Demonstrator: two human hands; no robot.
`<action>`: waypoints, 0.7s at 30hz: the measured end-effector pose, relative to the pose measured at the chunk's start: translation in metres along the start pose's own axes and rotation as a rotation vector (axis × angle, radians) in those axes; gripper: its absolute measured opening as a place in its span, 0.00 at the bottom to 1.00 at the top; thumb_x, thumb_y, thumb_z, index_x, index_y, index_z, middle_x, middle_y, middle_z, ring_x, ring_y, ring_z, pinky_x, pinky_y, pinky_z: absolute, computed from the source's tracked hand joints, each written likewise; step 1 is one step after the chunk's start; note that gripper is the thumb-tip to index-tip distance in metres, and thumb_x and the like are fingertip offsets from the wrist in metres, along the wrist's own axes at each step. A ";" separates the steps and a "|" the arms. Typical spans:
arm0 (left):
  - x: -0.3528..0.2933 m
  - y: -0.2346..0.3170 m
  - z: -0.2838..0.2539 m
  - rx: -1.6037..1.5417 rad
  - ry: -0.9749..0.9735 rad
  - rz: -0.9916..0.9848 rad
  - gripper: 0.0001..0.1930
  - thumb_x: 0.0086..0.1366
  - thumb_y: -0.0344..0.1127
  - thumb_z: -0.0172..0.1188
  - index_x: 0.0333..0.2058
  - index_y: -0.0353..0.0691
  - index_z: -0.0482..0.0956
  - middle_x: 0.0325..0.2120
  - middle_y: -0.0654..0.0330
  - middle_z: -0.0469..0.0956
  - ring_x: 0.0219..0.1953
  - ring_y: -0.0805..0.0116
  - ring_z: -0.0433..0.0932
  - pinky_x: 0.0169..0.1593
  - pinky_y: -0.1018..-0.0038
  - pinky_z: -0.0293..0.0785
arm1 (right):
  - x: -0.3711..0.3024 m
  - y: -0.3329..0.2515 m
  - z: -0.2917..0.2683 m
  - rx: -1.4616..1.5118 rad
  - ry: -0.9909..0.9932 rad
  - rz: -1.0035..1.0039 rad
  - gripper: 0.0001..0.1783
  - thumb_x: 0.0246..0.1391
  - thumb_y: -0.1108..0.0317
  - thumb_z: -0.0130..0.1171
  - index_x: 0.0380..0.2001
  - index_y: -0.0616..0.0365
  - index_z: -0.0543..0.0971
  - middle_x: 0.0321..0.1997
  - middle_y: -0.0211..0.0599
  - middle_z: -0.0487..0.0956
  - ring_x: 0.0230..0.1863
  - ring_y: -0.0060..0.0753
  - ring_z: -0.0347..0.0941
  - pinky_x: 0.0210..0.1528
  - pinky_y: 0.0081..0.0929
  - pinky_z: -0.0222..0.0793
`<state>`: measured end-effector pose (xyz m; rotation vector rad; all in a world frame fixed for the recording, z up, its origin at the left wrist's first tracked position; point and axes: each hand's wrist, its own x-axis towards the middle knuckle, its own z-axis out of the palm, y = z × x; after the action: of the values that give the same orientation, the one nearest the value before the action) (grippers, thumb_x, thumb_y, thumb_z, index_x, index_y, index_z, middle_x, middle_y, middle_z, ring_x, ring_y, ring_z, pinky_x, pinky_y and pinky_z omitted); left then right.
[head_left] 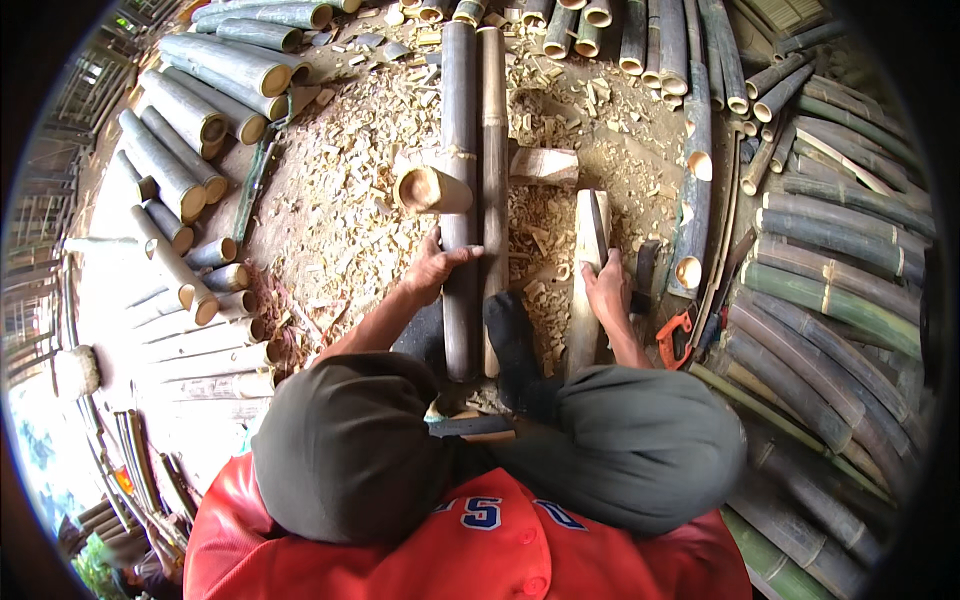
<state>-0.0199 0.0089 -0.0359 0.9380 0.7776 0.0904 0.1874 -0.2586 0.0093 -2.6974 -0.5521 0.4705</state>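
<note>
I sit on the ground with my knees up. My left hand (436, 266) grips a long dark bamboo pole (459, 120) that runs away from me. A paler pole (493, 140) lies tight against its right side. My right hand (607, 285) rests on the handle of a machete (598, 228), whose blade lies on a pale wooden block (582, 300). A short cut bamboo piece (432, 189) with an open end lies just left of the dark pole.
Wood chips (345, 200) cover the ground. Cut bamboo tubes (215, 95) are stacked at the left and along the top. Long green bamboo poles (830, 290) lie at the right. An orange-handled saw (678, 338) lies near my right arm.
</note>
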 end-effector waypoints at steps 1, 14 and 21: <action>-0.006 0.000 -0.002 0.011 0.046 -0.010 0.67 0.50 0.39 0.81 0.74 0.21 0.37 0.66 0.37 0.66 0.67 0.50 0.69 0.71 0.59 0.64 | -0.003 -0.003 0.001 0.036 -0.001 -0.014 0.28 0.63 0.53 0.62 0.56 0.62 0.69 0.44 0.65 0.82 0.46 0.71 0.80 0.49 0.57 0.75; -0.037 0.053 0.021 0.035 -0.047 -0.161 0.57 0.55 0.46 0.79 0.73 0.28 0.53 0.72 0.44 0.55 0.74 0.56 0.54 0.75 0.63 0.52 | 0.021 -0.028 -0.057 0.414 -0.420 -0.296 0.16 0.75 0.61 0.48 0.52 0.61 0.77 0.26 0.31 0.75 0.24 0.25 0.72 0.28 0.31 0.71; -0.038 0.074 0.025 0.195 -0.033 -0.228 0.58 0.55 0.50 0.79 0.73 0.27 0.52 0.72 0.43 0.55 0.75 0.54 0.53 0.76 0.63 0.50 | 0.087 -0.076 -0.076 0.167 -0.634 -0.513 0.27 0.76 0.47 0.46 0.56 0.62 0.77 0.33 0.30 0.78 0.33 0.29 0.75 0.34 0.32 0.72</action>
<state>-0.0130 0.0213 0.0497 1.0261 0.8683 -0.2025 0.2683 -0.1761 0.0854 -2.0943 -1.2604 1.1553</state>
